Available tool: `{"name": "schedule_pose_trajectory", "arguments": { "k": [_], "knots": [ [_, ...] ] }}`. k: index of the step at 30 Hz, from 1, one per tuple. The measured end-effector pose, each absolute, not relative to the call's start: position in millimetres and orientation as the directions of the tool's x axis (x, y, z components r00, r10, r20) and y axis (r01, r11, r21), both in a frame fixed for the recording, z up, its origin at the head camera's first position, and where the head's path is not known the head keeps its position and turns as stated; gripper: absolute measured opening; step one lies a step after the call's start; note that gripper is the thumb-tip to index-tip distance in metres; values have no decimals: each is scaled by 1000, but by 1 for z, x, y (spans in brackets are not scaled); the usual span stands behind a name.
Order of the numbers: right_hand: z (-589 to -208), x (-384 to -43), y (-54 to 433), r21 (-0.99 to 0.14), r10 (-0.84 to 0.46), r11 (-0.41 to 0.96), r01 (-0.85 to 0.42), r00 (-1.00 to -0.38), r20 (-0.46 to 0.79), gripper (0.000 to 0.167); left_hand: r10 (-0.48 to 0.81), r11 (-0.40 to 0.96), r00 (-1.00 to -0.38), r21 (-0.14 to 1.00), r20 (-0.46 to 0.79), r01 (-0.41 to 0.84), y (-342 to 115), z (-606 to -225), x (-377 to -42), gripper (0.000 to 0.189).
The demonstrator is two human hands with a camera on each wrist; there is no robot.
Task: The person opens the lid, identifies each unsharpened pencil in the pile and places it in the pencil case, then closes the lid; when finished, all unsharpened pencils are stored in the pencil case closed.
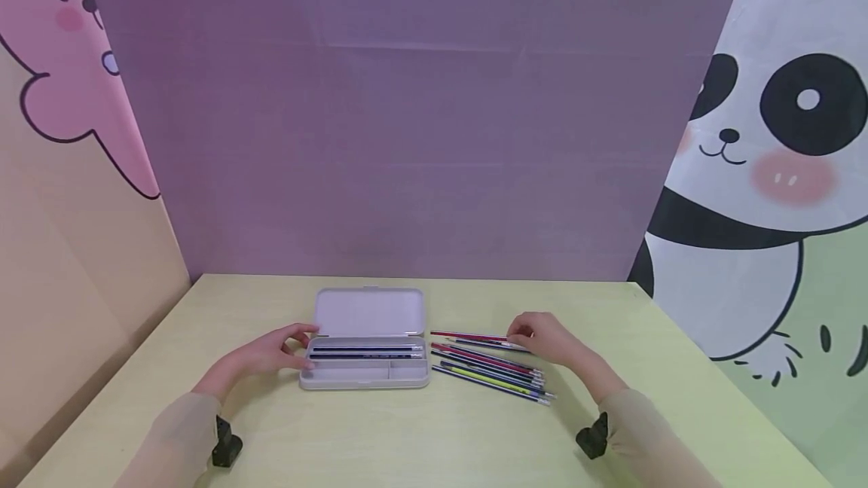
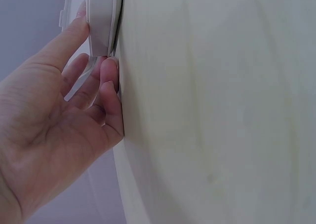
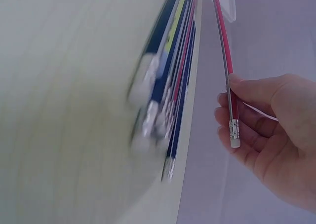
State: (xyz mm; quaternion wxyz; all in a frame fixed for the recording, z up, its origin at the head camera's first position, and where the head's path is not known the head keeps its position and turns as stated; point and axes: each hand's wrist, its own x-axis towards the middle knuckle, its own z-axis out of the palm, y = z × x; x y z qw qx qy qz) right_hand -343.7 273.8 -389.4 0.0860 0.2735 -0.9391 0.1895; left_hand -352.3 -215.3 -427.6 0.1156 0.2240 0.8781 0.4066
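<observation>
An open white pencil case (image 1: 355, 373) lies on the table, its lid (image 1: 369, 312) tipped back. Inside its rear compartment are dark pencils (image 1: 366, 356). At the case's left end, my left hand (image 1: 271, 350) holds it, the thumb on the front corner and the other fingers toward the back; in the left wrist view the fingers (image 2: 109, 100) curl at its edge. My right hand (image 1: 542, 336) pinches a red pencil (image 3: 224, 41) between thumb and fingers near its white eraser, raised off the table. Just in front of that hand lies a bunch of pencils (image 1: 491, 371).
The bunch holds several dark blue, red and yellow pencils, their erasers pointing right. A purple panel (image 1: 420, 134) stands behind the wooden table (image 1: 380, 443). Dark wrist cameras (image 1: 226, 443) sit on both sleeves. A panda picture (image 1: 766, 141) covers the right wall.
</observation>
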Motion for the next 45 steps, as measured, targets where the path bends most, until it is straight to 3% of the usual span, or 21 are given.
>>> {"name": "schedule_pose_trajectory", "arguments": {
  "k": [20, 28, 40, 45],
  "knots": [
    [-383, -355, 211, -326, -531, 726, -605, -795, 294, 5, 473, 578, -880, 766, -33, 282, -214, -424, -354, 73],
    [-381, -354, 179, -366, -526, 728, -580, -814, 244, 5, 478, 582, -877, 762, -41, 282, -215, -426, -354, 72],
    [-384, -353, 142, -381, -570, 693, -612, -789, 229, 7, 458, 595, -887, 762, -58, 257, -216, -428, -355, 73],
    [-387, -357, 133, -359, -614, 663, -657, -751, 241, 6, 455, 596, -889, 762, -60, 254, -215, -427, -354, 72]
  ]
}}
